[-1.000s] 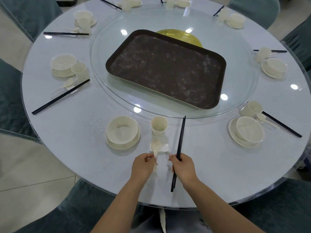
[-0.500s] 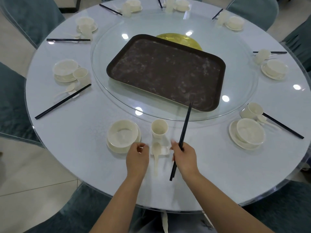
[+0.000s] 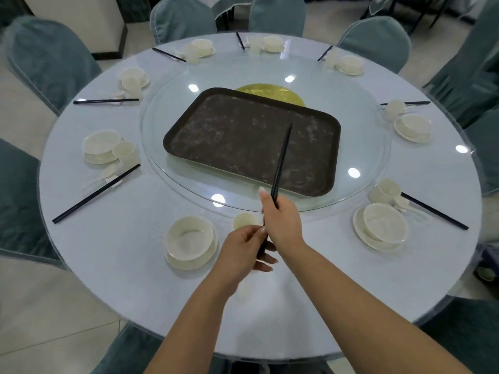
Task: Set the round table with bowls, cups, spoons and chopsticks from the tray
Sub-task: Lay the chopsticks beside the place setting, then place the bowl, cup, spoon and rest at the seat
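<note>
Right hand [image 3: 283,222] grips the black chopsticks [image 3: 280,160] while left-hand fingers [image 3: 259,233] pinch their lower end, so a careless swing could probably tip the cup [image 3: 244,220] underneath.

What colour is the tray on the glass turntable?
Dark brown, with pale scuffed patches; the tray shows only in the head view.

A tray [image 3: 243,147] is sitting on a glass turntable [image 3: 359,147] at the middle of the round table [image 3: 135,265]. Nearest the viewer, a bowl [image 3: 190,238] is lying left of a cup [image 3: 244,220], both in front of the turntable.
</note>
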### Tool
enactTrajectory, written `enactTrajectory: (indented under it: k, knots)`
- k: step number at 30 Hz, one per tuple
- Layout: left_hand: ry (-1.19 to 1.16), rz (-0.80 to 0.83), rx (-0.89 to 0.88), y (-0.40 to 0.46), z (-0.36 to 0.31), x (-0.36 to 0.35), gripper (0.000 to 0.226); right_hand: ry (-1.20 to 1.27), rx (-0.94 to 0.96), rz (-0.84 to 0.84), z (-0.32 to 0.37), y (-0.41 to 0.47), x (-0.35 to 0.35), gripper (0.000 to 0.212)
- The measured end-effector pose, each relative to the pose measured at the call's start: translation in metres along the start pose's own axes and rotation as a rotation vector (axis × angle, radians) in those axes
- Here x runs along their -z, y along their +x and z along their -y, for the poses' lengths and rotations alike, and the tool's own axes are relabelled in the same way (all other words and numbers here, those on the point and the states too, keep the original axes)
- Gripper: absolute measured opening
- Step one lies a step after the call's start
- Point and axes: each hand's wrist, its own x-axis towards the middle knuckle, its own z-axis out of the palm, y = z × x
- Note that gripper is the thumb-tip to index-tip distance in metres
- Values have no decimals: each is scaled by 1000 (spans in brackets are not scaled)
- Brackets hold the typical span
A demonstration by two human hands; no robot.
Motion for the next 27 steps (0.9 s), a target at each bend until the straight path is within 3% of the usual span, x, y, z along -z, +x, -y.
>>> enactTrajectory:
  k: [5, 10, 13, 16, 27]
  knots:
    - [-107, 28, -1, -2, -4, 3, 23, -77, 41, 42, 3, 0, 7, 58]
    - [-191, 64, 25, -3, -2, 4, 20, -49, 47, 110, 5, 0, 15, 45]
    - [-178, 64, 54, -3, 3, 5, 17, 36, 42, 83, 11, 5, 21, 44]
    - [-177, 74, 70, -6, 10, 4, 18, 92, 45, 48, 16, 8, 27, 30]
    - [-85, 64, 53, -9, 21, 4, 23, 182, -17, 128, 9, -2, 34, 20]
